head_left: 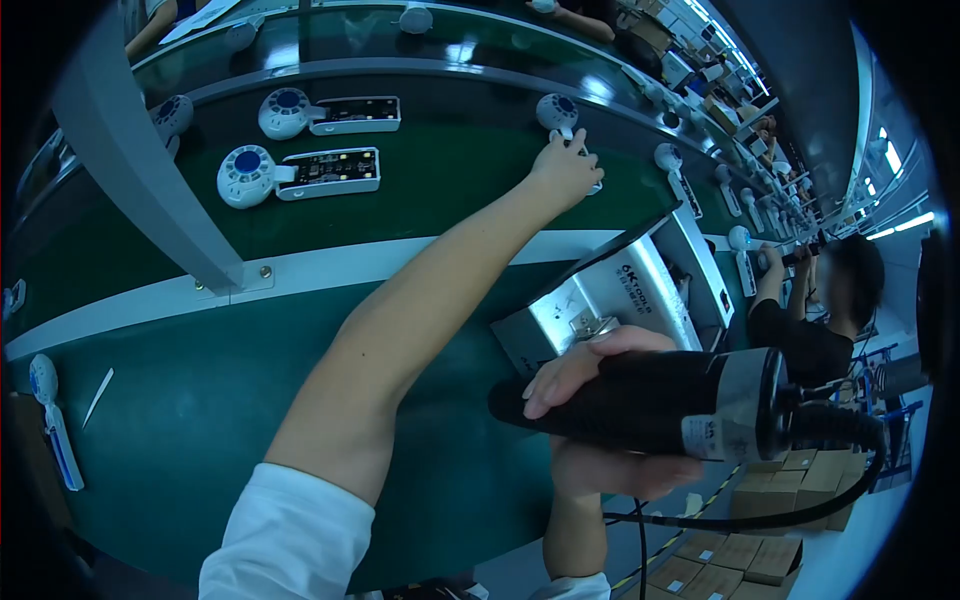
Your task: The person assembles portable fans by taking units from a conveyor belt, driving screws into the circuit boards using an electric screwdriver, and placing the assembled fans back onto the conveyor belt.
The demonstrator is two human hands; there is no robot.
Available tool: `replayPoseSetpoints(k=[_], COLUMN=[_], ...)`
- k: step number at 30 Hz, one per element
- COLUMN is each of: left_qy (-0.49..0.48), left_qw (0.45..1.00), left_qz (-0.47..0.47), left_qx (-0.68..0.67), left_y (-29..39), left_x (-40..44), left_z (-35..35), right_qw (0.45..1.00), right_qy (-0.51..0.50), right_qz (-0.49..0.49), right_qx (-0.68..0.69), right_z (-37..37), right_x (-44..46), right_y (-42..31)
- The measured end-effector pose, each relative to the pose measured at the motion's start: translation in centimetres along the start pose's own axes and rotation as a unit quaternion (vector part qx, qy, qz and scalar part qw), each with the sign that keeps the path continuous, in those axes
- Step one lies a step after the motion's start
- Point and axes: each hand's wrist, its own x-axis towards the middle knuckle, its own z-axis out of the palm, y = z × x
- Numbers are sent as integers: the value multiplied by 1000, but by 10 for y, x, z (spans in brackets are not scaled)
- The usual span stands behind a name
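Note:
My left hand (565, 170) reaches out over the green conveyor belt, its fingers closed around a white device with a round head (557, 112). The hand covers most of that device's handle. Close to the camera, my right hand (610, 400) is wrapped round a black cylindrical power tool (670, 400) with a cable at its rear end. Behind the tool stands a silver metal box (625, 290) marked "6K TOOLS". Two white devices with exposed circuit boards, one nearer (330, 173) and one farther (355, 115), lie on the belt to the left.
A grey post (150, 160) rises at the left beside the belt's white rail (350, 285). Another white device (55, 420) and a thin white strip (98, 397) lie on the green table (200, 400). At the right are a person in black (810, 320) and cardboard boxes (800, 490).

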Motion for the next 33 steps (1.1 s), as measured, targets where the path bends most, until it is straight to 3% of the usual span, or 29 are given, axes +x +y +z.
replayPoseSetpoints(k=[2,5,7,9,11,13,16,19,21,24,28,30,31,33], left_qy=[12,-66,54,168,284,274,123,-31,-123,-187,-237,-352,-279,-270], left_qw=[1000,994,997,984,955,956,979,985,972,950,935,907,917,918], left_qz=[-2,78,43,-42,-35,-30,-38,-7,36,54,42,-7,-29,-30], left_qx=[-29,41,43,-37,-73,-98,-157,-167,-199,-244,-259,-233,-283,-289], left_y=[-12,-29,-44,-56,-52,-31,-3,27,45,38,10,-3,-3,2], left_x=[-10,-16,-35,-65,-102,-140,-185,-210,-214,-243,-253,-257,-267,-273], left_z=[-4,-37,-66,-109,-163,-222,-265,-264,-244,-230,-245,-244,-233,-222], right_qw=[999,1000,999,998,995,992,976,988,991,995,995,995,994,993], right_qy=[-19,8,18,37,71,79,66,43,37,15,-13,-26,-31,-39], right_qz=[19,27,35,42,61,76,-14,-86,-70,-52,-30,-9,1,15], right_qx=[-37,-7,17,39,19,70,209,117,109,88,90,94,100,107], right_z=[18,18,20,20,20,8,-32,-50,-50,2,-15,-20,-14,0], right_x=[1,0,1,-2,-2,4,23,44,46,42,35,28,25,15], right_y=[-7,-1,1,2,4,-6,-29,-59,-56,-51,-56,-51,-44,-31])
